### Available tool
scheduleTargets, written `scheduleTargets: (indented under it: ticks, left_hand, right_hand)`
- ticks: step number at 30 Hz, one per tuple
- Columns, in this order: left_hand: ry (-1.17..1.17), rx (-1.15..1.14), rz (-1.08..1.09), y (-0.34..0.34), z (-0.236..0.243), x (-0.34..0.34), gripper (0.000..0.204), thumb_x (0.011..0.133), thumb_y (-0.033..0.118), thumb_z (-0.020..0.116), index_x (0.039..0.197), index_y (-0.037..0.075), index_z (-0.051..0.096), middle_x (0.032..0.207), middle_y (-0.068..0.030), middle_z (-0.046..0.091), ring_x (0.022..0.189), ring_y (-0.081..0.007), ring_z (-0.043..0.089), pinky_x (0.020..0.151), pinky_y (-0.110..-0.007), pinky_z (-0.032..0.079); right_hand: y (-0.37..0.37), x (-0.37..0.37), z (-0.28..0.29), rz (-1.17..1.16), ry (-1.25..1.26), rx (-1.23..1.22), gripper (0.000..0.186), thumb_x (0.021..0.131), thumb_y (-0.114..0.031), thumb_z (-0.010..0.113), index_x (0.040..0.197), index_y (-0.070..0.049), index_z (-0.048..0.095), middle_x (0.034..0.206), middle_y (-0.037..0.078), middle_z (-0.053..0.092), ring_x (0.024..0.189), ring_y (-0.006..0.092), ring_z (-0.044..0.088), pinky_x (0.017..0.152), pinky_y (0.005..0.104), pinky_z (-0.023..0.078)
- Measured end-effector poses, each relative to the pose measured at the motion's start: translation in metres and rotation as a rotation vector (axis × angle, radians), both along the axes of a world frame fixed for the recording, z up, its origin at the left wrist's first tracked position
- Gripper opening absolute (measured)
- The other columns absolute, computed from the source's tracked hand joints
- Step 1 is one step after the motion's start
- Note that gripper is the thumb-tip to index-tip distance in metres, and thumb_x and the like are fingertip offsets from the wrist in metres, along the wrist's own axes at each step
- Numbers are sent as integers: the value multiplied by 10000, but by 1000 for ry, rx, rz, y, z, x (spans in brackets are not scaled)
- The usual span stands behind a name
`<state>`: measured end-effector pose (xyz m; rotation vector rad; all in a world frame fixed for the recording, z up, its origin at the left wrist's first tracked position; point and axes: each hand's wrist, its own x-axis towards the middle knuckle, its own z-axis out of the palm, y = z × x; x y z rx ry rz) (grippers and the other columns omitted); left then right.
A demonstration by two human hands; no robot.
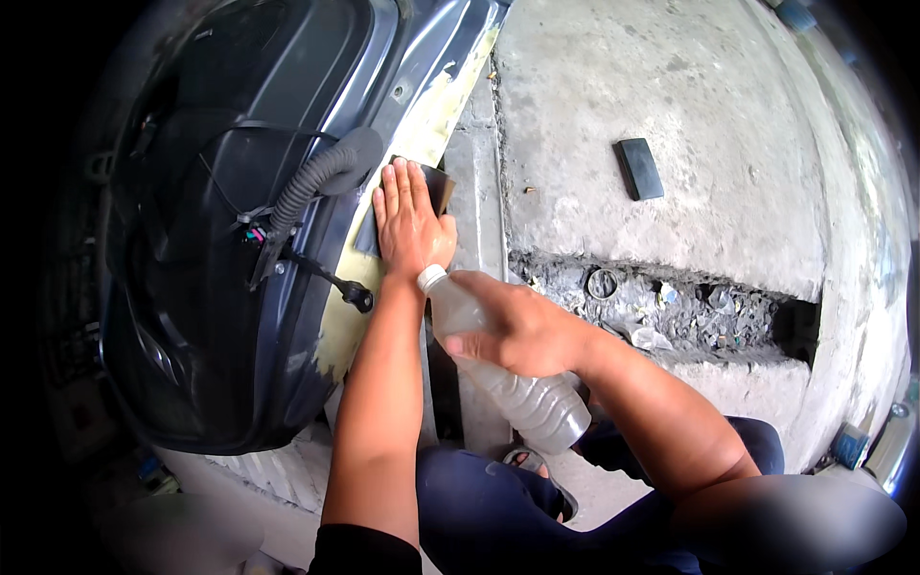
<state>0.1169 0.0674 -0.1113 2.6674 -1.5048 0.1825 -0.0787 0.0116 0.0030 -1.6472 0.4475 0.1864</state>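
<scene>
My left hand lies flat, fingers stretched forward, on a dark sheet of sandpaper with a brown edge showing. Beneath the sheet is the pale yellow, filler-like strip along the edge of a dark car panel. My right hand is wrapped round a clear plastic bottle with ribbed sides. The bottle is tilted, its white cap up beside my left wrist and its base toward me. How much liquid it holds I cannot tell.
A corrugated cable sleeve and a black connector stick out from the panel. On the concrete floor to the right lies a black rectangular block. A rubble-filled trench runs across nearer me.
</scene>
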Motion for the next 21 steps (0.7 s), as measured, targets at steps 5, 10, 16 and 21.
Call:
scheduleTargets:
  ticks: [5, 10, 16, 21]
  left_hand:
    - [137, 12, -9, 69, -6, -14, 866, 767, 175, 632, 1500, -66, 237, 1593, -236, 189, 1499, -354, 138, 1213, -466, 103]
    - [31, 27, -53, 32, 1, 10, 801, 782, 215, 554, 1467, -99, 280, 1567, -281, 218, 1487, -382, 157, 1214, -471, 124]
    - [175, 104, -52, 68, 2, -8, 875, 779, 156, 653, 1508, -55, 217, 1591, -236, 192, 1495, -368, 140, 1212, -462, 127]
    - [74, 26, -100, 55, -3, 9, 859, 761, 157, 616, 1490, -83, 230, 1575, -268, 202, 1485, -405, 140, 1212, -471, 128]
  right_hand:
    - [-7, -19, -7, -24, -1, -37, 757, 863, -364, 711, 1400, 57, 385, 1228, 297, 593, 1189, 419, 558, 1002, 426, 434]
    - [2, -1, -2, 9, 0, 25, 769, 859, -374, 715, 1402, 59, 384, 1244, 301, 583, 1200, 420, 550, 1012, 424, 430]
    - [-3, -10, -10, 9, 60, -15, 779, 859, -380, 711, 1414, 49, 373, 1235, 297, 591, 1186, 416, 561, 1003, 426, 436]
    - [2, 6, -6, 24, 11, 29, 781, 860, -381, 710, 1419, 48, 372, 1239, 297, 590, 1198, 413, 556, 1013, 427, 430]
